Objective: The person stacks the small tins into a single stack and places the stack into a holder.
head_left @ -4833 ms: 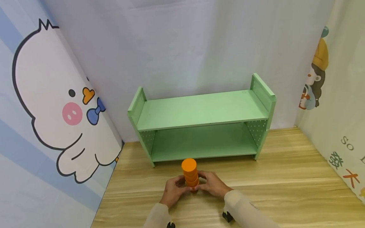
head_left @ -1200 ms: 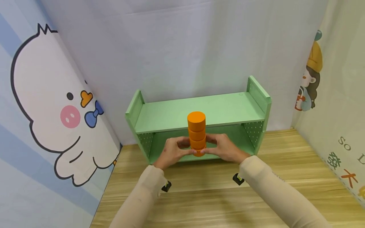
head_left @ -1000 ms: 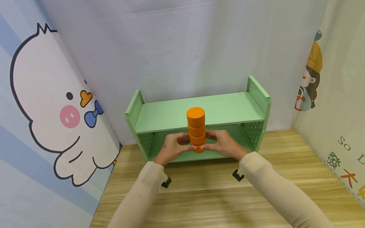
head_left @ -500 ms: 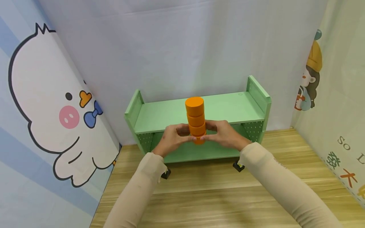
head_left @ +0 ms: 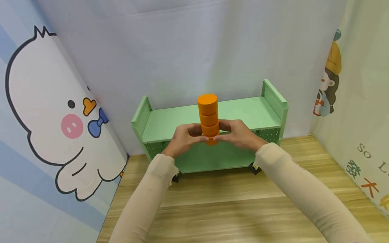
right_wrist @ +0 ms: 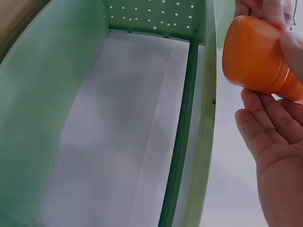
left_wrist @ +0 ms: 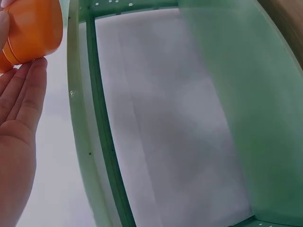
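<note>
An upright stack of orange round pieces point(head_left: 209, 116) is held off the table, in front of the upper board of the green shelf point(head_left: 212, 157). My left hand point(head_left: 183, 137) grips the stack's lower part from the left, thumb in front. From the right, my right hand point(head_left: 237, 135) grips it at the same height, the two thumbs close together. The left wrist view shows one end of the orange stack point(left_wrist: 37, 28) at upper left, beside the shelf's green edge. In the right wrist view, fingers of both hands surround the orange stack point(right_wrist: 255, 56).
The two-level shelf has raised side panels point(head_left: 275, 94) with small holes. It stands on a wood-grain table point(head_left: 218, 216) before a pale curtain point(head_left: 182, 50). Printed cloths with a cartoon bird point(head_left: 51, 111) and other drawings hang at both sides.
Both hands have lifted the orange stack from the table and moved it up to the height of the upper board. Over the last second it rose further, still upright.
</note>
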`<state>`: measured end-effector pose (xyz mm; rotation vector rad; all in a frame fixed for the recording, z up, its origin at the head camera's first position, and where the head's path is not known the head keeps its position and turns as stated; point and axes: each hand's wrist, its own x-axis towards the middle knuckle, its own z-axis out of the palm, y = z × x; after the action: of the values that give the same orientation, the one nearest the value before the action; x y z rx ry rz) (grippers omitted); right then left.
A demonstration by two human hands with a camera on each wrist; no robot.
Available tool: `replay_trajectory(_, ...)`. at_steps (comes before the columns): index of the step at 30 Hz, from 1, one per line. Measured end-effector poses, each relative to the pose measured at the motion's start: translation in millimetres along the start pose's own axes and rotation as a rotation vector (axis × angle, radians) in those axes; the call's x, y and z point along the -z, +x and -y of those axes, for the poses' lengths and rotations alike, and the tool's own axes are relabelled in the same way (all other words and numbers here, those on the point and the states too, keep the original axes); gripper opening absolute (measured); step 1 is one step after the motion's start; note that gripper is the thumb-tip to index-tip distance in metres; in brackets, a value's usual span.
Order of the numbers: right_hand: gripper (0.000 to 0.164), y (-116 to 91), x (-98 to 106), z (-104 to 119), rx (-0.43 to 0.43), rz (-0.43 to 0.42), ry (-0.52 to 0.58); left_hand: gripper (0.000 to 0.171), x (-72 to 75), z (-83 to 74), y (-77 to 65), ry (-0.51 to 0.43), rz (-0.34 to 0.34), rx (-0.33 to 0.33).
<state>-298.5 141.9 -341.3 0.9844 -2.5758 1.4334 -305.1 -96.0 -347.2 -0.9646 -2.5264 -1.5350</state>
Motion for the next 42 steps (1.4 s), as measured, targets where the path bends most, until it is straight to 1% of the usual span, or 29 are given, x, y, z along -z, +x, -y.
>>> replay_trajectory(6,0.060,7.7,5.7,-0.6,0.007,-0.019,0.015,0.045,1.9,-3.2,8.2,0.032,-0.022,0.017)
replay_trajectory(11,0.060,12.0,9.0,-2.6,0.017,-0.026,0.006,0.045,2.4,-3.5,14.5,0.040,-0.034,0.030)
replay_trajectory(17,0.059,17.2,9.1,-4.5,0.019,-0.020,0.004,0.044,3.3,-2.3,17.6,0.055,-0.038,0.040)
replay_trajectory(28,0.058,22.9,8.7,-9.0,0.003,-0.027,0.023,0.045,3.7,1.3,23.6,0.052,-0.049,0.055)
replay_trajectory(35,0.057,25.0,7.5,-13.3,-0.022,-0.027,0.031,0.045,-0.2,4.9,26.3,0.086,-0.067,0.086)
replay_trajectory(42,0.057,26.3,8.5,-15.2,-0.043,-0.038,0.022,0.048,-3.3,3.5,29.0,0.088,-0.078,0.109)
